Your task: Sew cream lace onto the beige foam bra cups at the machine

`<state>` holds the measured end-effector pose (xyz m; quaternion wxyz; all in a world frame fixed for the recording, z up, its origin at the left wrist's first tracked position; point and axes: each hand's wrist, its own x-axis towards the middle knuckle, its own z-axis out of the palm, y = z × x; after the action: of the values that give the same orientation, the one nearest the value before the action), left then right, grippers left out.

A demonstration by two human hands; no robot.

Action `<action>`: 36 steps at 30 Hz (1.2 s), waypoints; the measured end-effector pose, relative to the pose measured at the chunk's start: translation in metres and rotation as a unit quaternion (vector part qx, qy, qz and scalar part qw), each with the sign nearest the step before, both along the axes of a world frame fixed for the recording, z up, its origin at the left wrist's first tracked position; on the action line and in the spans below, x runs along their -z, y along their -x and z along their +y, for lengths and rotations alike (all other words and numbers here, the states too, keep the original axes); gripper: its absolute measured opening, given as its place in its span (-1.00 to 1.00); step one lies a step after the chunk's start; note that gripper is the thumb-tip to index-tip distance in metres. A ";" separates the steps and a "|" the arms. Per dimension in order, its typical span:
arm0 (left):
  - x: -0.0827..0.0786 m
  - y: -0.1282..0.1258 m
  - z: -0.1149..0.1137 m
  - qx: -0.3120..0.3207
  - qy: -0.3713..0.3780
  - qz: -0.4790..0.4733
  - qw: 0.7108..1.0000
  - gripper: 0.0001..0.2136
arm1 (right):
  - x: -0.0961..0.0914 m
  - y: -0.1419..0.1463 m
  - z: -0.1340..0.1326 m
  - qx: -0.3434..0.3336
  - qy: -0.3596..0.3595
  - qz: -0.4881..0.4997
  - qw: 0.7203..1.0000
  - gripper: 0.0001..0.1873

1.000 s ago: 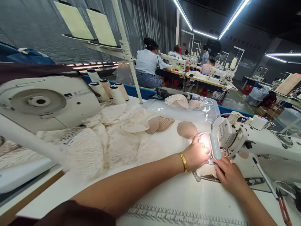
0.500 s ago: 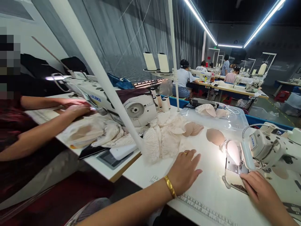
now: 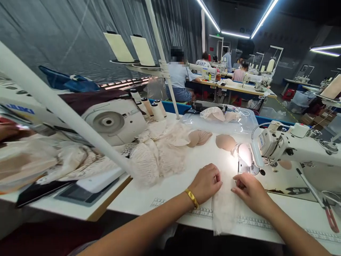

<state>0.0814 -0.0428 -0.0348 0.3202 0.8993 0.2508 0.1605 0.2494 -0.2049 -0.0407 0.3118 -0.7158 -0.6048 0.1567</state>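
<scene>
A pale, sheer piece of fabric (image 3: 226, 209) hangs over the front edge of the white sewing table between my hands. My left hand (image 3: 205, 182), with a gold bracelet at the wrist, has its fingers curled closed on the fabric's left side. At its right side, my right hand (image 3: 250, 192) is closed too, thumb and fingertips at the fabric's edge. Just beyond the right hand stands a sewing machine (image 3: 274, 145), its lamp lighting a pale moulded cup (image 3: 244, 153) by the needle area. A beige cup (image 3: 226, 141) lies to the left of that.
Cream lace pieces (image 3: 162, 156) and stacked beige cups (image 3: 199, 138) lie to the left. A white pole (image 3: 64, 110) crosses in front of another machine (image 3: 112, 122). Thread snips (image 3: 330, 215) rest at the right. Behind is a clear plastic bin lid (image 3: 191, 119); people work farther back.
The view has swung right. My left hand has gone from spread to curled, and my right hand has come back from the needle plate. Sheer fabric now lies between them.
</scene>
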 end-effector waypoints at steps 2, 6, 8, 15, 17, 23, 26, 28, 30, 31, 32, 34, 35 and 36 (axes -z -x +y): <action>0.001 -0.005 -0.007 0.011 0.074 -0.062 0.995 -0.90 | 0.006 0.003 0.002 0.023 -0.012 0.036 0.999 -0.94; 0.000 -0.012 -0.010 -0.020 0.199 -0.083 0.976 -0.81 | 0.009 0.005 -0.001 0.040 -0.020 0.154 0.987 -0.86; -0.001 -0.014 -0.008 -0.020 0.202 -0.070 0.977 -0.80 | 0.004 0.006 -0.004 0.044 -0.019 0.190 0.981 -0.80; -0.008 -0.010 -0.019 0.045 0.351 -0.158 0.922 -0.62 | -0.011 0.005 -0.012 0.025 -0.057 0.187 0.980 -0.75; -0.010 -0.007 -0.025 0.029 0.347 -0.140 0.927 -0.58 | -0.010 0.008 -0.012 0.037 -0.075 0.204 0.975 -0.71; -0.017 0.000 -0.021 0.062 0.366 -0.066 0.926 -0.54 | -0.006 0.026 -0.010 0.074 -0.078 0.424 0.899 -0.60; -0.026 -0.001 0.014 0.055 0.208 0.006 0.976 -0.61 | -0.002 0.021 -0.002 0.092 -0.035 0.432 0.896 -0.54; -0.033 -0.005 0.049 -0.081 -0.033 0.030 0.996 -0.66 | 0.002 0.012 0.004 0.108 -0.034 0.378 0.919 -0.50; -0.037 -0.008 0.084 -0.172 -0.108 0.044 0.978 -0.54 | 0.008 0.002 0.009 0.117 -0.042 0.339 0.932 -0.48; -0.037 -0.010 0.100 -0.201 -0.121 0.055 0.970 -0.49 | 0.011 -0.002 0.011 0.120 -0.044 0.333 0.934 -0.48; -0.036 -0.010 0.112 -0.218 -0.123 0.066 0.966 -0.47 | 0.013 -0.005 0.012 0.120 -0.045 0.332 0.935 -0.49; -0.032 -0.010 0.127 -0.228 -0.126 0.082 0.962 -0.53 | 0.018 -0.008 0.013 0.116 -0.042 0.337 0.933 -0.48; -0.029 -0.009 0.130 -0.226 -0.126 0.086 0.962 -0.58 | 0.019 -0.008 0.014 0.116 -0.040 0.340 0.932 -0.47; -0.027 -0.008 0.131 -0.221 -0.125 0.086 0.963 -0.64 | 0.020 -0.008 0.014 0.116 -0.040 0.344 0.931 -0.47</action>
<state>0.0892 0.0882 -0.0075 0.1392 0.8648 0.4478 0.1794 0.2574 -0.1905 -0.0612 0.5451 -0.6699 -0.3793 0.3319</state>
